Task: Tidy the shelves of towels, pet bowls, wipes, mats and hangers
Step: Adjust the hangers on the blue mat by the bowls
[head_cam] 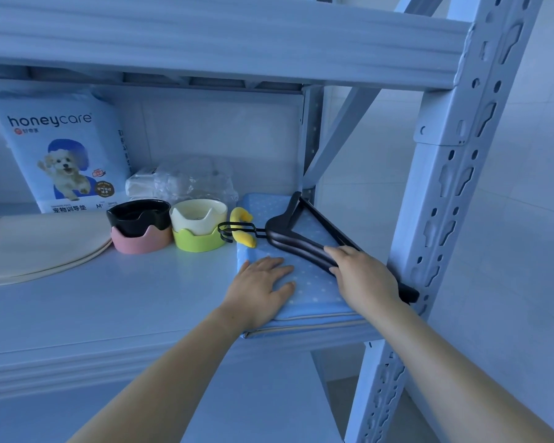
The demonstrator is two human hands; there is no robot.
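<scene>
Head view: dark wooden hangers lie on the blue dotted towel, three o'clock on the shelf. Right hand grips their near arm, probably stiff and light; left hand presses flat.

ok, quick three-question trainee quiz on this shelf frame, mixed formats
1. True or false: the left hand lies flat on the folded blue dotted cloth.
2. What does the right hand grip? A) the dark wooden hangers B) the yellow toy C) the honeycare pack
3. Fill in: the black bowl sits stacked in the ___ bowl.

Key: 1 true; 2 A; 3 pink, the pink bowl.
</scene>
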